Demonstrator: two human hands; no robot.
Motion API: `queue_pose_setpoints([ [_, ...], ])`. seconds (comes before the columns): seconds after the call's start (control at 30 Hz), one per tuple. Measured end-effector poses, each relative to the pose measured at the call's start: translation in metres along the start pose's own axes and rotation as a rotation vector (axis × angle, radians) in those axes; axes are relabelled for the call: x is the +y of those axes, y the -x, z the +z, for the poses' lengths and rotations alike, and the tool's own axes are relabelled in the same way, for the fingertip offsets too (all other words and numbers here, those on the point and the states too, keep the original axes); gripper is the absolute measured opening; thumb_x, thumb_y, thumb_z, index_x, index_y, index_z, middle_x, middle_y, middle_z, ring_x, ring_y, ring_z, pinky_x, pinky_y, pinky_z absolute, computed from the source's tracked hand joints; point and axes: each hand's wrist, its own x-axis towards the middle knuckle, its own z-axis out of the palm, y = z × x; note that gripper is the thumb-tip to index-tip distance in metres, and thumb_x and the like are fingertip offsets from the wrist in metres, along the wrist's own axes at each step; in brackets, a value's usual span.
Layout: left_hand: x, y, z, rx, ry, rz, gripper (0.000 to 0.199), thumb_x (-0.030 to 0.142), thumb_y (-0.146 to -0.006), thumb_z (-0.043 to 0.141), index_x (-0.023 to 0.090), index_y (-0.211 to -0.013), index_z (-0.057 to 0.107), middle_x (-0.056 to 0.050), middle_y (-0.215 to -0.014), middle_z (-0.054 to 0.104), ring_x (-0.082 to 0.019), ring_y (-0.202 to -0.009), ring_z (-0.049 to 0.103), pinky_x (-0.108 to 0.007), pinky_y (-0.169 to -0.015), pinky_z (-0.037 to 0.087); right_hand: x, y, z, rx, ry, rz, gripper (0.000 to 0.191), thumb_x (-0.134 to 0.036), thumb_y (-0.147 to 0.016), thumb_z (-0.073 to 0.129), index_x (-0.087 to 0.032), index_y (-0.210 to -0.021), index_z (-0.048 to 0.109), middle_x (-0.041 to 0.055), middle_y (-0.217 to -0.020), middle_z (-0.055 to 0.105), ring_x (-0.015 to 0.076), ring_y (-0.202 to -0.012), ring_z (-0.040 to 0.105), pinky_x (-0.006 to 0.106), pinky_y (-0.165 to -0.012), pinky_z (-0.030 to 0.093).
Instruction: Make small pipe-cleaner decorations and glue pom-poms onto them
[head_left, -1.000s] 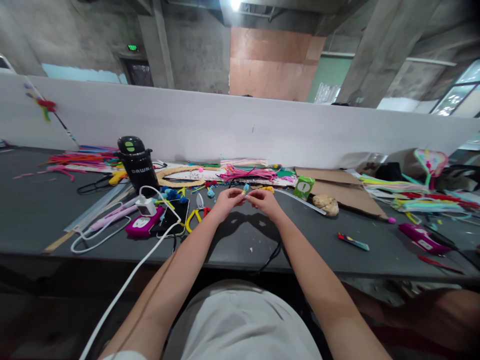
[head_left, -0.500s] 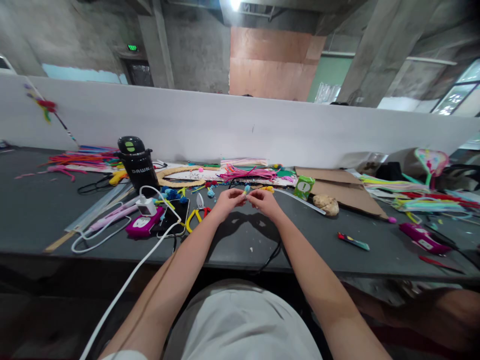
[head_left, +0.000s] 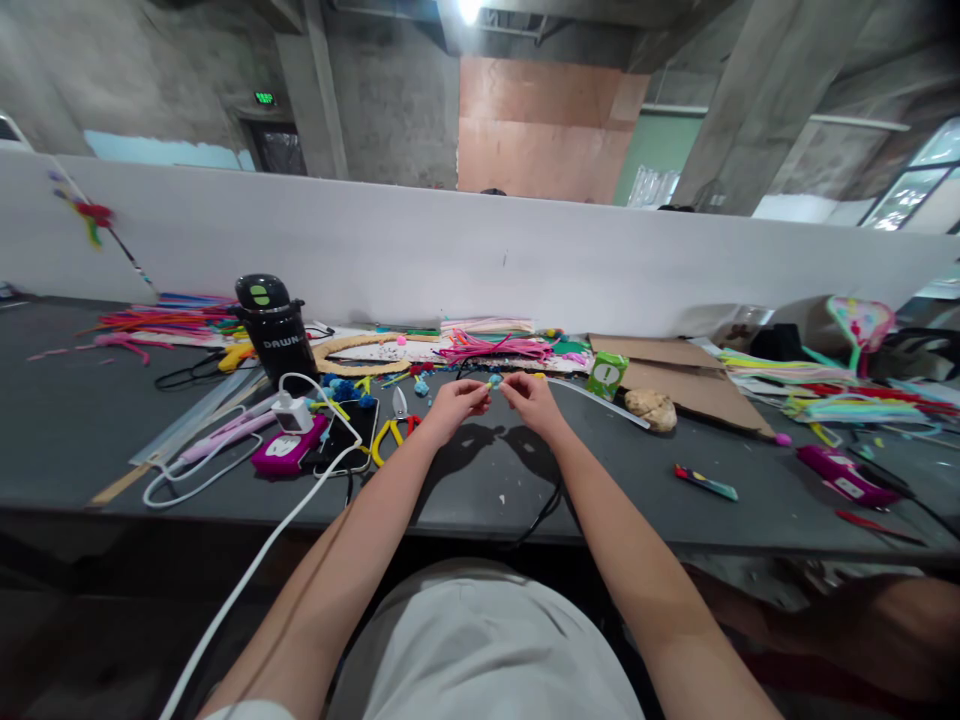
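Observation:
Above the table, my left hand (head_left: 457, 404) pinches a small light-blue fuzzy pipe-cleaner piece (head_left: 495, 380) with a yellowish-green part at its left side. My right hand (head_left: 532, 404) has its fingertips closed at the right side of the same piece; its exact grip is too small to make out. Close to my left forearm lie yellow-and-red-handled scissors (head_left: 390, 437), blades pointing away. Several light-blue and dark-blue fuzzy pieces (head_left: 347, 388) lie beyond them. A white strip (head_left: 600, 403) runs to the right, past my right hand.
On the left stand a black bottle (head_left: 277, 330) and a purple power socket (head_left: 285, 452) with a white charger and cable. Pink pipe cleaners (head_left: 499, 347) lie at the back. To the right are a green box (head_left: 607, 374), a tan stone-like lump (head_left: 651, 410), cardboard (head_left: 694, 390) and a utility knife (head_left: 706, 482).
My hands have moved slightly apart, and more of the light-blue piece shows between the fingertips. The things on the table have stayed in place.

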Motion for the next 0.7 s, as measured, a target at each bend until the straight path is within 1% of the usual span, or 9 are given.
queue_pose_setpoints([
  [0.2, 0.0009, 0.0008, 0.0005, -0.007, -0.015, 0.007, 0.047, 0.045, -0.060, 0.082, 0.010, -0.087, 0.066, -0.005, -0.074, 0.067, -0.012, -0.064, 0.062, -0.029, -0.070, 0.049, 0.0046, -0.0001, 0.0013, 0.050, 0.070, -0.005, 0.033, -0.054, -0.078, 0.061, -0.021, -0.078, 0.062, 0.0023, -0.067, 0.060, 0.0151, -0.056, 0.051, 0.030, -0.054, 0.043],
  [0.33, 0.0027, 0.0022, 0.0019, -0.001, -0.021, 0.005, 0.048, 0.044, -0.057, 0.083, 0.010, -0.086, 0.066, -0.005, -0.074, 0.067, -0.012, -0.064, 0.062, -0.028, -0.070, 0.048, 0.0049, -0.0001, 0.0012, 0.069, 0.095, -0.027, 0.032, -0.052, -0.079, 0.060, -0.021, -0.079, 0.062, 0.0029, -0.070, 0.062, 0.0154, -0.059, 0.053, 0.030, -0.056, 0.044],
  [0.5, 0.0046, 0.0039, 0.0037, -0.021, -0.004, -0.008, 0.048, 0.044, -0.056, 0.084, 0.011, -0.085, 0.066, -0.004, -0.073, 0.066, -0.011, -0.064, 0.061, -0.029, -0.070, 0.048, 0.0015, 0.0009, 0.0010, 0.080, 0.111, -0.028, 0.034, -0.054, -0.080, 0.059, -0.020, -0.078, 0.062, 0.0026, -0.069, 0.061, 0.0151, -0.060, 0.052, 0.029, -0.057, 0.043],
  [0.7, 0.0048, 0.0048, 0.0042, -0.037, -0.007, -0.022, 0.047, 0.044, -0.056, 0.084, 0.011, -0.084, 0.065, -0.004, -0.073, 0.067, -0.011, -0.064, 0.061, -0.029, -0.071, 0.049, 0.0006, 0.0024, 0.0014, 0.106, 0.164, -0.065, 0.032, -0.052, -0.081, 0.058, -0.020, -0.077, 0.061, 0.0025, -0.070, 0.061, 0.0146, -0.060, 0.051, 0.029, -0.058, 0.042],
])
